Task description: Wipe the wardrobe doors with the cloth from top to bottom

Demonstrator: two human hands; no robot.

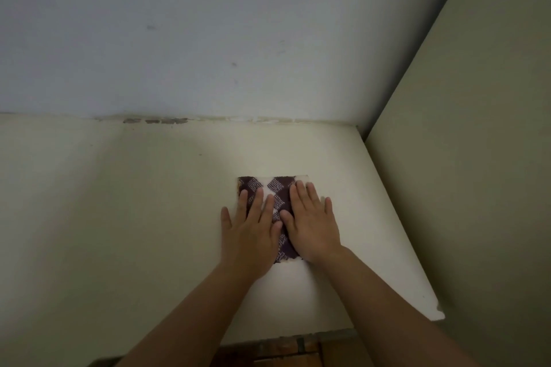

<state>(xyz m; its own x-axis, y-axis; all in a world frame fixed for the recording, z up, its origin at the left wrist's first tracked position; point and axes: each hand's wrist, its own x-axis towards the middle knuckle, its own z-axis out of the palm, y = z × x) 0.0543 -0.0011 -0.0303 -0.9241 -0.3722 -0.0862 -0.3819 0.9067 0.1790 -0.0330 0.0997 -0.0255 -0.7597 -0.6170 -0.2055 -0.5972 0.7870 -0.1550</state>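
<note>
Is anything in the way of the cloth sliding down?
Nothing visible. The left hand and right hand press flat on the cloth, and the cream surface below shows no obstacle down to the wooden edge.

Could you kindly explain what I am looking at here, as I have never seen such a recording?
There is no machine here: a person wears a wide-angle camera on the head, and this single picture looks out over their own bare arms. The left hand and the right hand lie side by side, fingers straight, both pressing a dark purple cloth with a pale pattern flat against a cream surface. Nothing is gripped; the cloth is only pinned under the hands. The job is wiping wardrobe doors, but this view does not show whether the cream surface is a door. A paler surface meets it above along a chipped seam, a cream wall stands to the right, and brown wood shows at the bottom edge.
</note>
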